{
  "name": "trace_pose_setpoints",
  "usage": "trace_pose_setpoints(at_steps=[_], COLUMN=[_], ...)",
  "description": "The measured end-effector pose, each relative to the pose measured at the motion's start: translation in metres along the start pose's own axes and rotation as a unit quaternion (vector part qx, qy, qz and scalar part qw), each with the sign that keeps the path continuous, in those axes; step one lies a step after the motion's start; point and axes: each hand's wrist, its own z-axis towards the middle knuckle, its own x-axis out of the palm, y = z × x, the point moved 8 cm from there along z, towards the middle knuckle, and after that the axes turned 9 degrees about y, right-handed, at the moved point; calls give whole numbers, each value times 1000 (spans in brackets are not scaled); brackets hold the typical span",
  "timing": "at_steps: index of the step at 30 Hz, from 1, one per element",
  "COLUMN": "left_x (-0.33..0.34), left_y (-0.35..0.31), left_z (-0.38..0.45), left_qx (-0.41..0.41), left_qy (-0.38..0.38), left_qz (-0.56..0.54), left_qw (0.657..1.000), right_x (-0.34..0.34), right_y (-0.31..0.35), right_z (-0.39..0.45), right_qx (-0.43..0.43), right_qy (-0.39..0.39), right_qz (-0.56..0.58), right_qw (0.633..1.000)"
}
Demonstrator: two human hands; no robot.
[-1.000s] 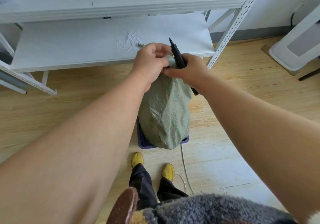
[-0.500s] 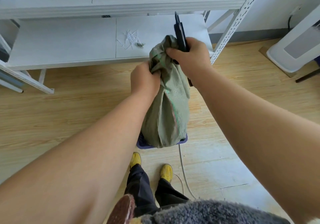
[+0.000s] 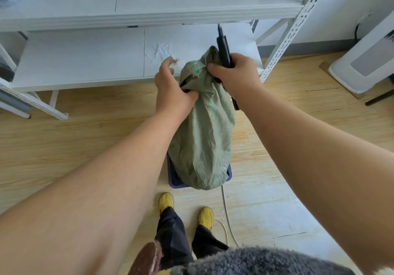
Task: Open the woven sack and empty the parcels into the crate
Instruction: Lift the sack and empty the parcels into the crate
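Note:
A green woven sack [image 3: 202,138] stands upright with its bottom inside a dark blue crate [image 3: 173,175] on the wooden floor. Its bunched neck is up at my hands. My left hand [image 3: 172,89] grips the left side of the neck, with the thumb pushed into the folds. My right hand [image 3: 234,72] pinches the top of the neck and also holds a black cutter-like tool [image 3: 223,48] that points up. No parcels show; the sack hides most of the crate.
A white metal shelving unit [image 3: 85,59] stands just behind the sack, with cut white ties [image 3: 161,51] on its lower board. A white appliance [image 3: 366,61] stands at right. A thin cable [image 3: 226,206] runs on the floor by my yellow shoes [image 3: 166,201].
Both hands left the tied top: my left hand dropped to the sack's neck side, my right hand lifted with the tool, and the neck now shows loose and bunched.

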Motion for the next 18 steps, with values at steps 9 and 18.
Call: trace_pose_setpoints(at_steps=[9,18], left_x=[-8,-50], left_y=[16,36], left_z=[23,58], left_qx=[-77,-143], left_qy=[-8,-39], left_qz=[-19,-77], left_qw=[997,986], right_x=[14,23], right_y=[0,-29], right_z=[28,82], right_qx=[71,95], right_qy=[89,95], right_qz=[118,-171], right_qw=[986,976])
